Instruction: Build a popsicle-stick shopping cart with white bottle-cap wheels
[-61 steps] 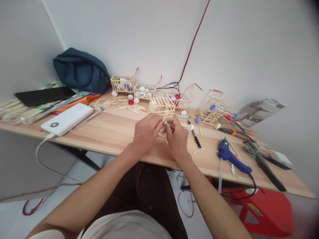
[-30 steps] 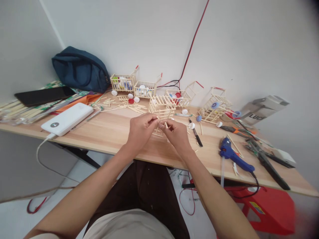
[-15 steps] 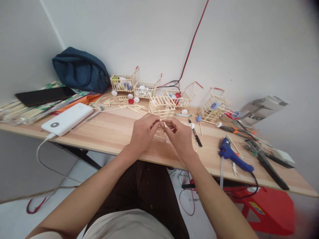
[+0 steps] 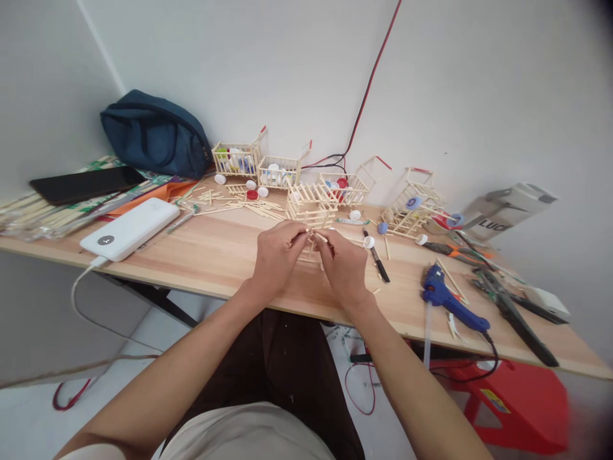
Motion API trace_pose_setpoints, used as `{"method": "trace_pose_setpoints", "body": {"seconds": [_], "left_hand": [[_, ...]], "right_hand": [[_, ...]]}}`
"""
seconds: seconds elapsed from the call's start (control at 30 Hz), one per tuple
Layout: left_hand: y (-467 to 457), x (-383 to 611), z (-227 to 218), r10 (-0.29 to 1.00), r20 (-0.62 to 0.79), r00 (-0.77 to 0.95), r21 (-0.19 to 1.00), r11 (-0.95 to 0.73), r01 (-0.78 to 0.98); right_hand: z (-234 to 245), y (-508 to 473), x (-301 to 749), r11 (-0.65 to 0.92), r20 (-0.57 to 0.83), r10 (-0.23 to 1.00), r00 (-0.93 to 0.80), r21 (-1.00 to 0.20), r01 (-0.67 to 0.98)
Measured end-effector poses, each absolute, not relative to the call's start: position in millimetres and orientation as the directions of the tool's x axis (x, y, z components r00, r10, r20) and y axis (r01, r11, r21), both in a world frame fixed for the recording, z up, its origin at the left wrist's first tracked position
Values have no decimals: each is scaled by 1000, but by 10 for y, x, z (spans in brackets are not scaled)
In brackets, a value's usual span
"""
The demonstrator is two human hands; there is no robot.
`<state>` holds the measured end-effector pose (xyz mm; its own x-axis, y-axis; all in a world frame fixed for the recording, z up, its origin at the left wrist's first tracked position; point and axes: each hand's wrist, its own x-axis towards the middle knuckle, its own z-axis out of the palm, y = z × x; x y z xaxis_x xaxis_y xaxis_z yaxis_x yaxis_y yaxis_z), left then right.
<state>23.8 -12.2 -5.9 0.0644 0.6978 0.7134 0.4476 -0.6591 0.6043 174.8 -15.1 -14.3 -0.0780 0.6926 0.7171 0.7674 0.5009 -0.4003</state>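
- Along the tabletop's point(image 4: 225, 255) back edge, left of center, 2 miniature stick carts hold bottle caps: green, white and blue in the left cart point(image 4: 237, 161), white and pale blue in the right cart point(image 4: 279, 174).
- Red, white and blue caps fill a third cart point(image 4: 354, 190), behind an open stick frame point(image 4: 311, 203).
- Above the front edge, near its middle, the left hand point(image 4: 278, 252) and right hand point(image 4: 345, 262) meet at curled fingertips, wrists apart.
- The right pinches a short stick point(image 4: 322, 237); whether the left grips anything cannot be told.
- The stick's long axis slants, 1 end toward the back-left corner.
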Motion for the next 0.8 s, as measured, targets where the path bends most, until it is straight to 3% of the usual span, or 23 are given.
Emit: {"method": "trace_pose_setpoints", "body": {"seconds": [0.23, 0.57, 0.8], "left_hand": [[-93, 211, -86, 762, 645, 53, 704, -619, 349], [-67, 207, -47, 832, 552, 55, 809, -550, 206], [-93, 203, -25, 768, 639, 25, 704, -599, 382]], "right_hand": [[-118, -159, 1772, 504, 645, 760, -80, -509, 698], [-129, -95, 1793, 512, 618, 782, -83, -561, 651], [-62, -28, 1854, 513, 624, 778, -71, -565, 647]]}}
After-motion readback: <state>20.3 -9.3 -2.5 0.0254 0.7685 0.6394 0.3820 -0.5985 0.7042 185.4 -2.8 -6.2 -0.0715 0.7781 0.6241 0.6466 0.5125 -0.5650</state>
